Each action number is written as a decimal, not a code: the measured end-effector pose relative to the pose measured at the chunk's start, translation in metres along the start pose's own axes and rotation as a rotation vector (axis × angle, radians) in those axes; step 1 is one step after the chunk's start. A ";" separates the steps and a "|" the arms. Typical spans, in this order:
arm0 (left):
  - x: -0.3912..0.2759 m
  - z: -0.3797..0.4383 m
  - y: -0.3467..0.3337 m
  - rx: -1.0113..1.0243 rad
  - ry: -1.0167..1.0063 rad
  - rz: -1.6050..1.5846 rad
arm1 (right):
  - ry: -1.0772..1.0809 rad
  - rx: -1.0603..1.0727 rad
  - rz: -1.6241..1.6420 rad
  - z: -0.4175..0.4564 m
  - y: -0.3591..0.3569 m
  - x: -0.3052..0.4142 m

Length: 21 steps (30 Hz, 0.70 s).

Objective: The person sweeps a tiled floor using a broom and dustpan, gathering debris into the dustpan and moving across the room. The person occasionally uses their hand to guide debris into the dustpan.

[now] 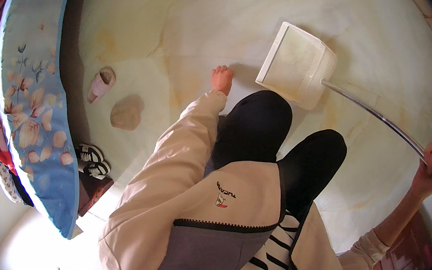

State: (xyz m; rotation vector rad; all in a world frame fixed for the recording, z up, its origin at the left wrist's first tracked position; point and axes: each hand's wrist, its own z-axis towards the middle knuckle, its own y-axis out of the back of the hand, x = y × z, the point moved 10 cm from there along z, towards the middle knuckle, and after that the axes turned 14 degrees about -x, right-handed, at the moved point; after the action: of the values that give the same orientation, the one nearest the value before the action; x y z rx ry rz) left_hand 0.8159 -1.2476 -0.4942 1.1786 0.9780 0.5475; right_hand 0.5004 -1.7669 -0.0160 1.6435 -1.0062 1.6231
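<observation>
A white plastic dustpan (298, 66) with a long metal handle (374, 113) lies on the tiled floor (199, 14), its straight front edge facing left. My right hand (431, 173) is closed around the far end of that handle, at the right. Low over the floor, left of the dustpan, is my left hand (221, 79), its fingers curled and a gap between it and the pan's edge. Whether it holds something small cannot be told. My bent knees in black trousers are just below the dustpan.
A bed with a blue floral cover (35, 111) runs along the left. Beside it lie a pink slipper (102, 85), a second slipper-like item (127, 112) and black-and-white sneakers (93, 162). A dark red wooden door (403, 266) stands at lower right.
</observation>
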 end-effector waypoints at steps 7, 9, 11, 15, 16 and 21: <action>0.020 0.012 -0.005 -0.161 0.043 -0.071 | -0.019 0.096 0.031 -0.004 -0.025 -0.003; 0.028 0.025 0.007 -0.218 0.053 -0.219 | 0.041 0.070 -0.010 -0.002 -0.028 -0.002; 0.019 0.043 0.036 -0.246 0.039 -0.373 | 0.084 0.065 -0.028 -0.001 -0.024 -0.001; -0.008 0.091 0.108 -0.259 0.038 -0.516 | 0.091 0.077 -0.015 0.008 -0.009 -0.005; -0.019 0.102 0.128 -0.258 0.033 -0.538 | 0.084 0.067 -0.021 0.011 -0.005 -0.006; -0.085 0.142 0.193 -0.221 -0.033 -0.654 | 0.020 0.063 0.033 0.011 -0.043 -0.011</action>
State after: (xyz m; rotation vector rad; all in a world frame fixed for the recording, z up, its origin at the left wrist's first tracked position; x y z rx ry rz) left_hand 0.9190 -1.3245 -0.2749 0.6132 1.1682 0.1046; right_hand 0.5437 -1.7528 -0.0235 1.6566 -0.9859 1.7060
